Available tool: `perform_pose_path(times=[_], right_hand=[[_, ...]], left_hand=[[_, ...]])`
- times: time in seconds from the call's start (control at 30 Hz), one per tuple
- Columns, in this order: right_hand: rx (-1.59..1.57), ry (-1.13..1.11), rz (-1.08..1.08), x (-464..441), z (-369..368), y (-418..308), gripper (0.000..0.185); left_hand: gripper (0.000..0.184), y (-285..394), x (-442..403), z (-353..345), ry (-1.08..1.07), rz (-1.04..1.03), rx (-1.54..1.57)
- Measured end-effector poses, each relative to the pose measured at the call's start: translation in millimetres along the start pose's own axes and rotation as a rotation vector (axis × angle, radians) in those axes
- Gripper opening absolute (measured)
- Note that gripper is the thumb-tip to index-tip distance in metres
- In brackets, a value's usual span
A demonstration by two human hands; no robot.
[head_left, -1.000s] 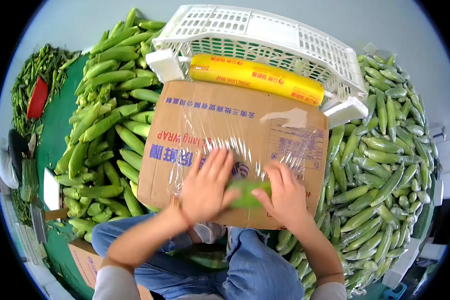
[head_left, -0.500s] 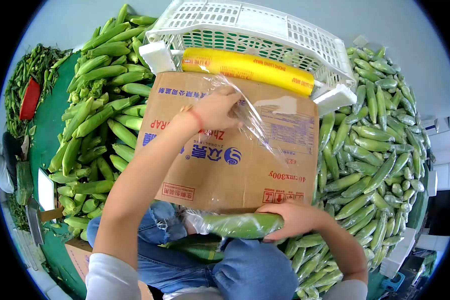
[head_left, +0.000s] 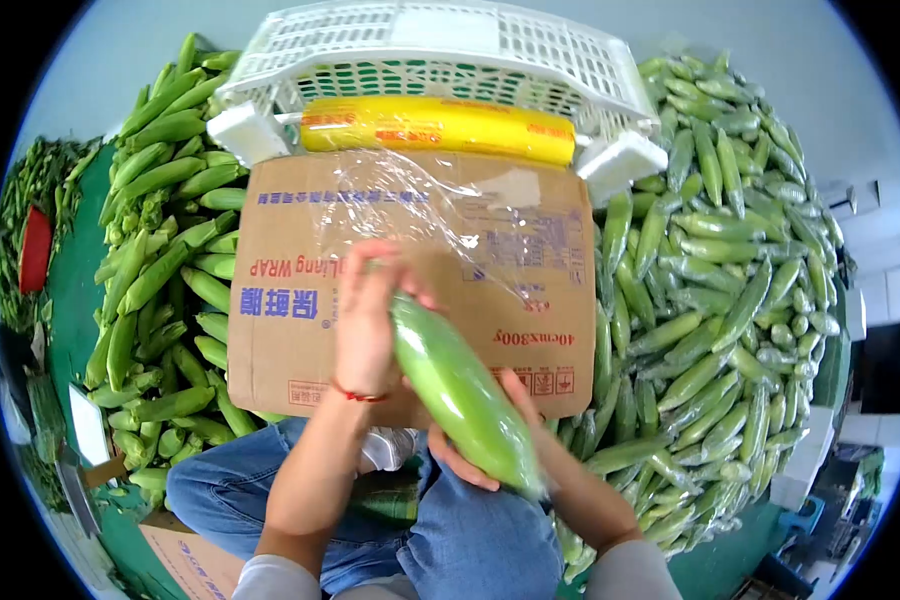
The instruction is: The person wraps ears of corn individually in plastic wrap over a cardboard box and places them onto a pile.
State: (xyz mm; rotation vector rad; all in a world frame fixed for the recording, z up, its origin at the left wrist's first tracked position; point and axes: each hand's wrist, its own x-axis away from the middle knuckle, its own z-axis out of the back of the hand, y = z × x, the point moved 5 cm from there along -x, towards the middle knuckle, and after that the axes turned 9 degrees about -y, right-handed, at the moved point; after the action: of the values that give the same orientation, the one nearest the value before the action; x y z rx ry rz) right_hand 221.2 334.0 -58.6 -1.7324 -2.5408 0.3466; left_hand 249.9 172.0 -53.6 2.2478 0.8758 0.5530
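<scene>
A green ear of corn (head_left: 455, 385) in its husk, shiny with cling film, is held at a slant over the front of the cardboard box (head_left: 270, 350). My left hand (head_left: 370, 310), slightly blurred, closes around its upper end. Lower down, my right hand (head_left: 470, 455) grips the ear from beneath and the right side. A loose sheet of clear cling film (head_left: 410, 200) lies on the box top, running out from the yellow-labelled film roll (head_left: 435, 128) behind it.
A white plastic crate (head_left: 450, 70) stands behind the roll, with white blocks (head_left: 248, 135) at the roll's ends. Unwrapped corn (head_left: 160, 270) is heaped at left, film-wrapped corn (head_left: 720, 330) at right. A red object (head_left: 34, 250) lies far left.
My left hand has left the film on the box and come to the ear. My right hand has raised the ear from my lap and tilted it. The camera view has shifted.
</scene>
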Motion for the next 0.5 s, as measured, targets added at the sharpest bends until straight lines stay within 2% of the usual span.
perform_pose_path(times=[0.07,0.1,0.13,0.2,0.23,0.27,0.33,0.37,0.4,0.47,0.5], right_hand=[[0.635,0.432,-0.065,30,4,-24,0.098],[1.044,0.423,0.071,35,0,-36,0.084],[1.463,0.503,0.218,42,-5,-48,0.071],[1.813,0.700,0.311,57,-43,-73,0.054],[1.832,0.730,0.442,66,-58,-82,0.041],[1.841,0.732,0.569,71,-68,-87,0.029],[1.522,0.301,0.920,67,-78,-106,0.036],[1.326,0.167,0.991,69,-79,-107,0.040],[1.130,0.030,1.051,71,-81,-108,0.044],[0.740,-0.023,1.001,72,-70,-95,0.052],[0.661,0.026,1.182,82,-60,-99,0.059]], left_hand=[[0.018,14,14,26,0.245,-0.035,-0.270],[0.021,13,23,35,0.260,-0.040,-0.287],[0.023,23,38,58,0.192,-0.162,-0.860],[0.023,5,57,55,0.282,-0.013,-0.450],[0.024,-5,66,86,0.189,0.133,-0.315],[0.036,-8,78,77,0.272,0.139,-0.353],[0.051,-24,103,86,-0.038,0.552,-0.358],[0.058,-29,116,82,-0.171,0.711,-0.401],[0.061,-36,121,74,-0.221,0.709,-0.488],[0.064,-40,115,39,-0.313,0.679,-0.665],[0.064,-35,103,22,-0.343,0.666,-0.755]])
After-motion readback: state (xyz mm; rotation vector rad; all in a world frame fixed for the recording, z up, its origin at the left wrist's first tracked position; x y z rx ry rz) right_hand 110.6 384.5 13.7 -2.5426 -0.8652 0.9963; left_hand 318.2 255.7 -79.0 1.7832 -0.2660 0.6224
